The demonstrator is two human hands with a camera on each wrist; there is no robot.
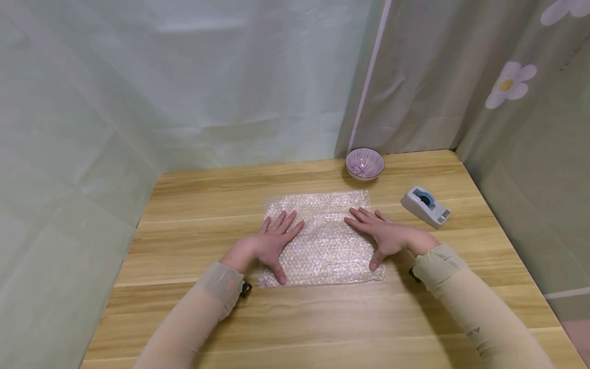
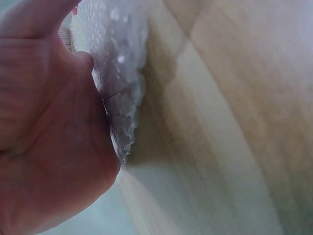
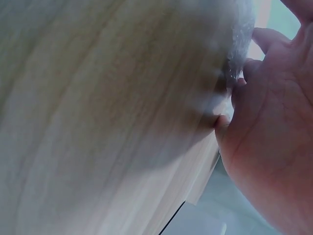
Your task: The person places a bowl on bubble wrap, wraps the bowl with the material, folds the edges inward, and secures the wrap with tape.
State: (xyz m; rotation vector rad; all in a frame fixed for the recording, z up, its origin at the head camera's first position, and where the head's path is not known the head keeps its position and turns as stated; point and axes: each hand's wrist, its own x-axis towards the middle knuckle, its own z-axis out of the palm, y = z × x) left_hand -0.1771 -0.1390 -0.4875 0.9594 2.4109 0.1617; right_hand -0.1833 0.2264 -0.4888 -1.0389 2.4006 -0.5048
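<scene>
A sheet of clear bubble wrap [image 1: 327, 246] lies spread on the wooden table, its bubbles catching the light. Over its left side my left hand [image 1: 275, 243] rests with fingers spread and thumb near the front edge. My right hand [image 1: 380, 233] is at the sheet's right side, fingers splayed across the edge and thumb pointing toward me. In the left wrist view the bubble wrap [image 2: 120, 73] shows beside the palm, its edge slightly raised and wavy. The right wrist view has the bubble wrap [image 3: 239, 41] by the fingertips. Neither hand grips anything.
A purple-striped bowl [image 1: 364, 164] stands at the back of the table [image 1: 198, 205]. To the right, beyond my right hand, sits a grey tape dispenser [image 1: 425, 206] with a blue roll. Curtains [image 1: 258, 82] hang behind the table and along both sides.
</scene>
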